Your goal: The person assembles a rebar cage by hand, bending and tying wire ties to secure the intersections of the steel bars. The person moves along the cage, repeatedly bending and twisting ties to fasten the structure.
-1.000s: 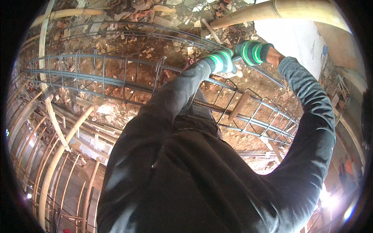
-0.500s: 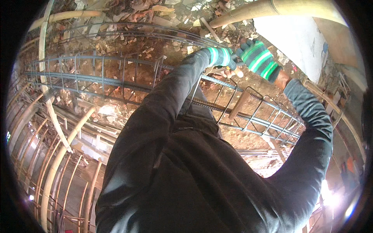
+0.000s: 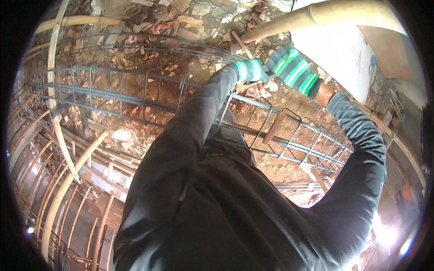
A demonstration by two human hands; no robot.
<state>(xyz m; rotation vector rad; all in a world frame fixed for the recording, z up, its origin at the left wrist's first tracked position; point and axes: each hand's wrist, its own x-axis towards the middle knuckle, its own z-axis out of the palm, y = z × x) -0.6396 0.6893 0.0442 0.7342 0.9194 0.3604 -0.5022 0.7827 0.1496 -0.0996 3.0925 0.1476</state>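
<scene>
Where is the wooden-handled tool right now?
In the head view, the wooden-handled tool sits upper centre, just above the left hand and beside the right hand, over the rebar cage, below a bamboo pole.

The dark sleeve and torso covered the middle stretch of the rebar cage (image 3: 135,97) from 6 to about 11 o'clock, so its bars there could not be followed. The left hand (image 3: 249,71) and right hand (image 3: 289,65) overlapped at 1 o'clock, their gloved fingers too bunched to tell apart. At 4 o'clock glare washed out the ground.
</scene>
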